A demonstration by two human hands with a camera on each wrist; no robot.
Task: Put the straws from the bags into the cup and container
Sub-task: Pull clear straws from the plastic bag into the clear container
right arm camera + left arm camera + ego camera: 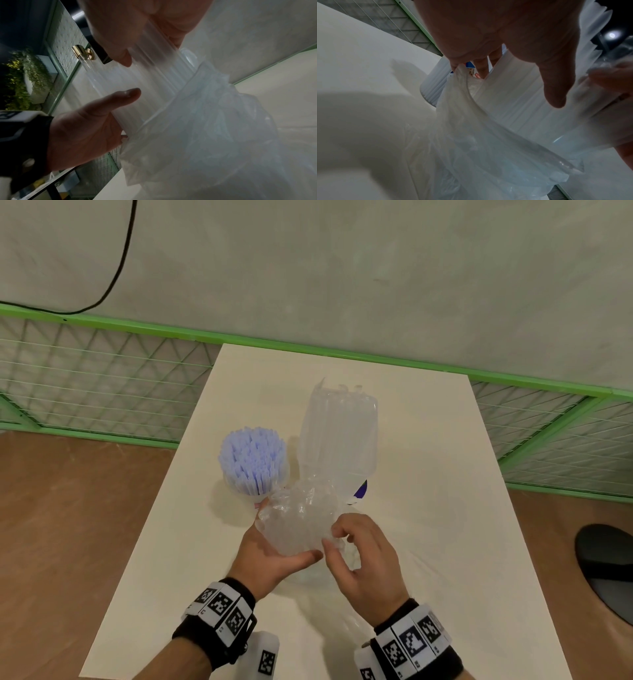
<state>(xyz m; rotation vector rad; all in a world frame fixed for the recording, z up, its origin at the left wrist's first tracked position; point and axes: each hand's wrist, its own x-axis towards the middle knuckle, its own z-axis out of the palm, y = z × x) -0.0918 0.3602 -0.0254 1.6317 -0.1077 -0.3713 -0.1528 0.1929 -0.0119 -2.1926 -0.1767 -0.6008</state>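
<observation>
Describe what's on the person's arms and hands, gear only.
Both hands are bare: left hand, right hand. Each wrist has a black band carrying a row of white square tags printed with black fiducial patterns. White blocks with the same kind of tag hang under each wrist. No sleeves, no gloves, and no cables show on the arms.

Cup (255, 498) full of straws (252, 460) stands centre-left on the table (428, 508), touching the bagged clear straws (339, 433) to its right; both hands, left hand (270, 556) and right hand (366, 559), meet just below, on the crumpled bag (301, 518).
</observation>
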